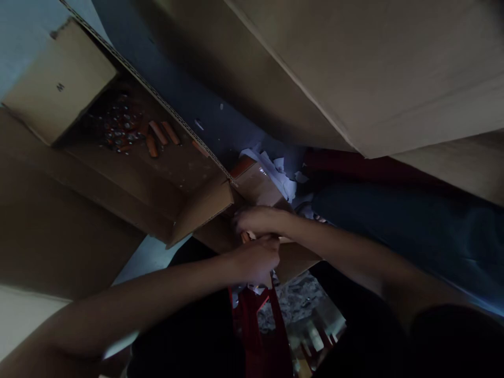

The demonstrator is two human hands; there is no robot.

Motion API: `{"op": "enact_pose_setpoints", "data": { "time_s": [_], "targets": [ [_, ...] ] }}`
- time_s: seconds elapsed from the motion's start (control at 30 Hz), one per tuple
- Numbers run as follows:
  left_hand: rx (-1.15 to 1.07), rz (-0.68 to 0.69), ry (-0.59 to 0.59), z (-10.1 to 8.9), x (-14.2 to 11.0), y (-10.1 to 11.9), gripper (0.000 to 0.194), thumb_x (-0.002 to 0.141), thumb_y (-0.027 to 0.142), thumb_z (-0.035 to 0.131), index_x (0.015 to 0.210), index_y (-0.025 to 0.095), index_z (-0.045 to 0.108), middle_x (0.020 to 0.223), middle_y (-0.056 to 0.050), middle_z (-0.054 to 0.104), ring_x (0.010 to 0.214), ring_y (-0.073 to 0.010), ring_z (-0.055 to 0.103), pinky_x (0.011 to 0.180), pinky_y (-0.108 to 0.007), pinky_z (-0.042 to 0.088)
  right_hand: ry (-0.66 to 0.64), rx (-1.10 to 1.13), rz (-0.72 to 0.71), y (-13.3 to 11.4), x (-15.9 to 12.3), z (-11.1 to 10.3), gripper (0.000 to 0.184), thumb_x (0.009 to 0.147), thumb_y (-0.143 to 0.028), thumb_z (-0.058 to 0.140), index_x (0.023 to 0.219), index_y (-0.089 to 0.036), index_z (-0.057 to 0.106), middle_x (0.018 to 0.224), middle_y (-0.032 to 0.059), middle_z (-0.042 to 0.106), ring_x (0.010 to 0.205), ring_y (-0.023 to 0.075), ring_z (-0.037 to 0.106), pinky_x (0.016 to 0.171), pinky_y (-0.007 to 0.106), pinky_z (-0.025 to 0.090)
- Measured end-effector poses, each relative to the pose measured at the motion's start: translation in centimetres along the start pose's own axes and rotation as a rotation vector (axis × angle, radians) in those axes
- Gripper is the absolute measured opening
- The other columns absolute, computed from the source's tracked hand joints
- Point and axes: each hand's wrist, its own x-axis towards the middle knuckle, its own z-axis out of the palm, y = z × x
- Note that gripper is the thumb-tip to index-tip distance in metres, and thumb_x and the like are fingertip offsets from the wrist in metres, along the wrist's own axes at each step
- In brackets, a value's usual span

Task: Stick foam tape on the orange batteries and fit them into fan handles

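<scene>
My left hand (260, 260) is closed in a fist over the near side of a small cardboard box (262, 184); whatever its fingers grip is hidden. Just beyond it, my right hand (255, 220) reaches into that box with curled fingers, their tips out of sight. A small orange-brown cylinder (245, 237) shows between the two hands, touching or very close to the right one. To the left, similar orange-brown cylinders (158, 133) lie in a large open cardboard box (137, 173), beside a heap of small dark pieces with shiny ends (120, 123).
A big cardboard surface (394, 68) hangs over the upper right. Torn white paper (281, 173) lies behind the small box. Below my hands are a red plastic frame (258, 315) and scattered scraps (293, 302). Dark blue material (394, 220) spreads at the right.
</scene>
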Motion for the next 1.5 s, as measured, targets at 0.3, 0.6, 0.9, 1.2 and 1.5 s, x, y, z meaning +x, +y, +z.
{"op": "enact_pose_setpoints", "data": {
  "time_s": [0.3, 0.6, 0.9, 1.2, 1.5],
  "targets": [
    [-0.146, 0.589, -0.031, -1.4, -0.6, 7.1, 0.021, 0.092, 0.024, 0.074, 0.111, 0.015, 0.078, 0.141, -0.010, 0.068, 0.131, -0.0229, 0.063, 0.110, -0.029, 0.051, -0.078, -0.059, 0.005, -1.4, -17.6, -0.1, 0.024, 0.084, -0.010, 0.073, 0.103, -0.024, 0.081, 0.112, 0.0057, 0.073, 0.106, 0.0213, 0.068, 0.095, 0.033, 0.053],
    [0.395, -0.207, 0.165, -3.6, 2.0, -2.9, 0.028, 0.105, 0.018, 0.049, 0.114, 0.018, 0.075, 0.124, -0.011, 0.076, 0.113, -0.0259, 0.071, 0.089, -0.039, 0.055, -0.081, -0.234, 0.223, -1.1, -20.7, 3.6, 0.036, 0.080, -0.001, 0.063, 0.104, -0.024, 0.079, 0.115, 0.0046, 0.070, 0.098, 0.0178, 0.070, 0.088, 0.027, 0.054],
    [0.656, -0.131, 0.165, -1.8, 2.8, -4.9, 0.044, 0.105, 0.009, 0.042, 0.139, 0.017, 0.067, 0.154, -0.013, 0.059, 0.139, -0.0275, 0.053, 0.105, -0.043, 0.048, 0.268, -0.672, 0.280, -2.0, -19.4, 3.4, 0.049, 0.098, -0.011, 0.059, 0.146, -0.021, 0.064, 0.145, 0.0144, 0.067, 0.129, 0.0309, 0.063, 0.103, 0.044, 0.057],
    [0.620, -0.200, 0.324, -1.8, 1.7, -6.4, 0.046, 0.101, 0.011, 0.053, 0.142, 0.031, 0.063, 0.159, -0.011, 0.051, 0.145, -0.0303, 0.047, 0.106, -0.044, 0.051, 0.348, -0.706, 0.283, -1.2, -7.5, -7.1, 0.029, 0.104, -0.016, 0.058, 0.130, -0.018, 0.072, 0.139, 0.0136, 0.068, 0.124, 0.0268, 0.065, 0.105, 0.039, 0.053],
    [0.481, -0.061, 0.355, -4.3, 1.4, -3.2, 0.029, 0.108, 0.027, 0.051, 0.131, 0.017, 0.066, 0.108, -0.012, 0.073, 0.106, -0.0265, 0.070, 0.093, -0.041, 0.055, 0.514, -0.649, 0.310, 0.0, -11.5, -7.3, 0.035, 0.103, -0.017, 0.060, 0.137, -0.020, 0.068, 0.121, 0.0133, 0.074, 0.109, 0.0282, 0.072, 0.095, 0.039, 0.058]
  ]
}}
